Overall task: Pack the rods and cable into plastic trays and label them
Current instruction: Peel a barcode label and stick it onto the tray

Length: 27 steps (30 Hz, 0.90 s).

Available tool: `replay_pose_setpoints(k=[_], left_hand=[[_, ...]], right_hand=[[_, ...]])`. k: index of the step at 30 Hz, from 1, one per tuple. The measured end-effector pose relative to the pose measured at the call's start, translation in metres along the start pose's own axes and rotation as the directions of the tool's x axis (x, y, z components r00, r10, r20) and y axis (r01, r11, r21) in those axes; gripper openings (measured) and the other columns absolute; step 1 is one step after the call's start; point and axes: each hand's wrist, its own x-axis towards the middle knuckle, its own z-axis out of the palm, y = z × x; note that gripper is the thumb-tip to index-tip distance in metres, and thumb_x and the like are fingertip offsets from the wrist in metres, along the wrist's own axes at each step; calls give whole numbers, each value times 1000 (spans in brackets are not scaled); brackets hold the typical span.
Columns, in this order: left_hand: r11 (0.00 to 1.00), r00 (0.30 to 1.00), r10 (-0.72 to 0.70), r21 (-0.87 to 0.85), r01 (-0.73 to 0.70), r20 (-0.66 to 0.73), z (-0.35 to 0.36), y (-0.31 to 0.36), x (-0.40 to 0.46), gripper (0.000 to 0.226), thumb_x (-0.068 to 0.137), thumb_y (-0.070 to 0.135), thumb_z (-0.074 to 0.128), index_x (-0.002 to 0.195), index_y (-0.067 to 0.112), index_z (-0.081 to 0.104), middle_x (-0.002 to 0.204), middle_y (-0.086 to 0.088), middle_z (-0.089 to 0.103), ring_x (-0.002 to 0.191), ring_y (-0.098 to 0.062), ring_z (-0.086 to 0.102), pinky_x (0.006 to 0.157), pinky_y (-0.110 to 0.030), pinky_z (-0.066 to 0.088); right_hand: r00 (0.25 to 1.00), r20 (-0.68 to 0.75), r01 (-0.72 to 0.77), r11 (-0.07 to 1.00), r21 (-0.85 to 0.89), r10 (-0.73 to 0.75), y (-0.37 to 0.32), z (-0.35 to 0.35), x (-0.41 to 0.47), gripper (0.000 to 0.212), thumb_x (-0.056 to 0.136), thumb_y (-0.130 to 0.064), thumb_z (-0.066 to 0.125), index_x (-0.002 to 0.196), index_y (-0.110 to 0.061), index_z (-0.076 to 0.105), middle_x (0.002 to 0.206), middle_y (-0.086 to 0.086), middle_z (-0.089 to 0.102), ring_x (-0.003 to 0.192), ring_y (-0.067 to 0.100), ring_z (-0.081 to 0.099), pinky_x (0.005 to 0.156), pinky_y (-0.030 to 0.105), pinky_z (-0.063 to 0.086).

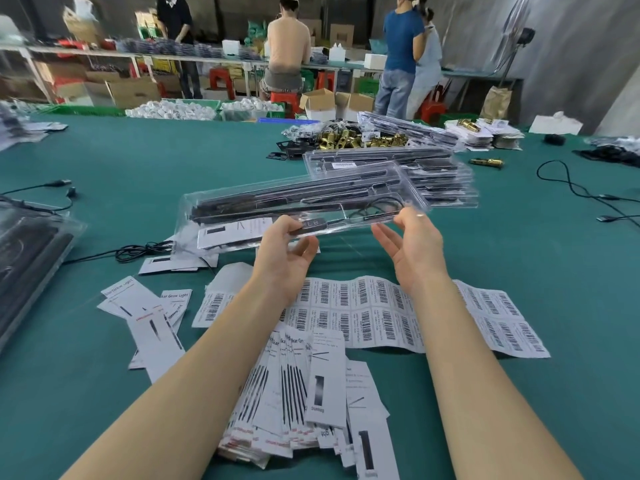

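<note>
A clear plastic tray (263, 199) with black rods and a coiled black cable inside is held above the green table. My left hand (285, 252) grips its near edge around the middle, thumb on top and fingers curled beneath. My right hand (414, 249) pinches the tray's right near edge with its fingertips, palm turned up. Below my arms lies a sheet of barcode labels (367, 317). A stack of packed trays (426, 174) sits behind the held one, one of them bearing a label.
Printed paper inserts (301, 393) are heaped at the near edge, more at the left (145, 310). Loose black cables (138, 251) lie left and right (571, 185). Brass parts (349, 138) sit at the back. Dark bagged items (27, 258) lie far left. People work behind.
</note>
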Motion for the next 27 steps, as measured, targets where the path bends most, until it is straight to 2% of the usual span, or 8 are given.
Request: replay_pose_setpoints(k=[4,9,13,17,21,25,27], left_hand=[[1000,1000,-7,23,6,12,0,-1,0,15,84,-1,62,91,8,53,91,-8,53,65,-16,50,62,-23,54],[1000,1000,-19,2,19,20,1,-2,-1,16,83,-3,63,92,8,56,90,-8,52,67,-16,48,62,-22,53],[1000,1000,-18,-1,18,12,1,-1,-3,17,84,-4,62,92,8,55,83,-6,52,63,-14,48,61,-21,52],[999,999,-24,26,23,24,2,-2,-3,14,85,-4,62,89,8,56,90,-8,52,68,-15,48,64,-21,52],[999,999,-26,48,25,34,1,-2,-3,12,87,-3,61,89,7,56,95,-9,49,71,-16,46,63,-20,51],[998,998,-27,56,24,49,1,-3,-2,18,89,-2,61,107,3,62,98,-9,49,67,-13,46,66,-21,51],[998,998,-24,60,20,56,2,-3,-2,13,90,-1,61,102,3,62,94,-8,50,63,-12,48,68,-22,51]], right_hand=[[998,-53,-15,1000,14,16,1,1,-1,17,95,-3,52,109,-11,56,109,4,57,79,20,71,70,28,61],[995,-89,-35,999,21,36,0,0,-1,12,96,-1,54,100,-9,62,118,3,57,86,22,70,71,29,62],[993,-109,-41,999,14,42,1,0,-3,16,94,3,55,83,-9,60,117,6,59,84,23,71,70,29,62],[990,-130,-41,998,39,46,0,0,-3,28,93,4,59,91,-23,63,104,3,61,79,20,72,71,29,62],[983,-169,-71,996,47,78,3,0,0,21,92,6,60,94,-15,65,99,6,62,77,21,71,70,31,63],[975,-206,-74,994,81,90,4,0,1,19,92,6,60,87,-13,64,100,8,63,74,23,71,65,28,62],[976,-201,-66,993,102,86,6,1,2,19,92,6,60,89,-12,64,104,10,64,73,22,72,63,27,60]])
